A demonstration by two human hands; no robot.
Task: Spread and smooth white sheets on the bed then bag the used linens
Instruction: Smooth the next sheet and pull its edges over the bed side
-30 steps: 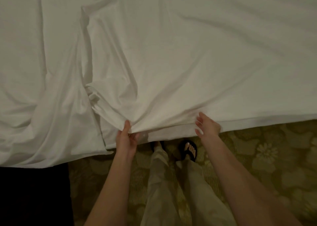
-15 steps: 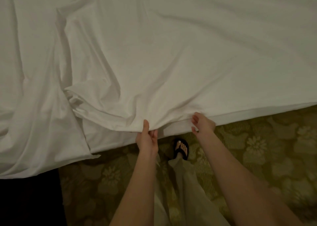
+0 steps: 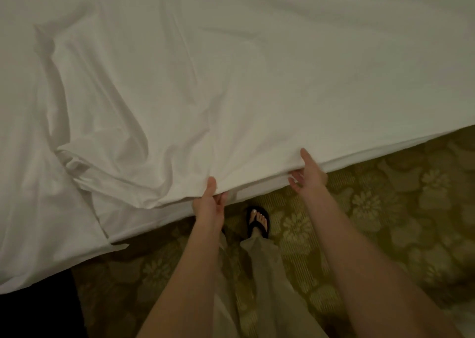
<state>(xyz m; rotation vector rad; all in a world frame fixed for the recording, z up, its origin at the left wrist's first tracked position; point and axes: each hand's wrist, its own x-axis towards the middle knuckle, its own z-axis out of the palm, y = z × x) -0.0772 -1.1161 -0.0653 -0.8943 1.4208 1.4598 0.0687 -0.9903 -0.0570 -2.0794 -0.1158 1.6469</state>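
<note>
The left hand (image 3: pixel 209 205) pinches the near hem of the white sheet (image 3: pixel 257 86), thumb on top and fingers curled beneath the fabric. The right hand (image 3: pixel 309 174) grips the same hem further along — thumb laid over the top, fingers tucked under the edge. Compared with half a second ago, the two hands are spread wider apart, and the hem between them lies straighter. The sheet covers the bed (image 3: pixel 385 55), smooth toward the right, while deep folds bunch up at the left — just beyond the left hand. A lower layer hangs below the hem over the patterned carpet (image 3: pixel 385 222), where a foot in a black sandal (image 3: pixel 258 222) stands between the forearms.
</note>
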